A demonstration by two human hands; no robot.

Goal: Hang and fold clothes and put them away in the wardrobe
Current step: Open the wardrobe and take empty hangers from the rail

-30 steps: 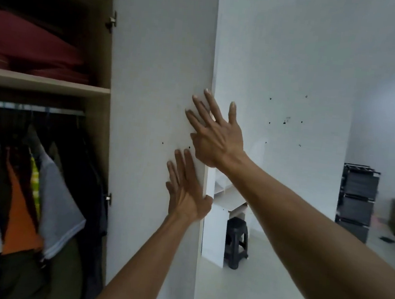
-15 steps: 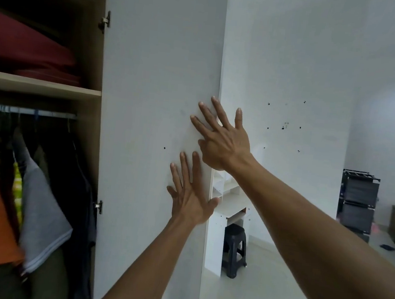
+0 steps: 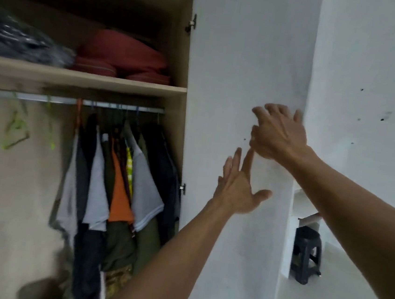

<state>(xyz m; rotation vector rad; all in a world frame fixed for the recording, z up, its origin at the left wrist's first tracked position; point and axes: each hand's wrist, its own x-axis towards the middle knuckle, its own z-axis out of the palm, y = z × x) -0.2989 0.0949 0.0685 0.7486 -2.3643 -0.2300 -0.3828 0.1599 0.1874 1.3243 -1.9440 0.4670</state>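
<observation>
Both our hands empty, fingers spread: left hand (image 3: pixel 238 190) flat on the wardrobe door (image 3: pixel 242 81), right hand (image 3: pixel 278 133) at its free edge, likely to swing it. Hung clothes (image 3: pixel 120 177) sit on the rail left of both hands.

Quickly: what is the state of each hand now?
Left hand: open, holding nothing, at the wardrobe door.
Right hand: open, fingers on the door's edge.

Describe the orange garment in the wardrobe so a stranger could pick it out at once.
Start at the open wardrobe's wooden shelf and drop to the metal rail under it, where clothes hang bunched toward the right. Among them, the orange garment hangs between two grey short-sleeved shirts. It is the only solid bright orange piece; its neighbours are grey, dark or olive.
</observation>
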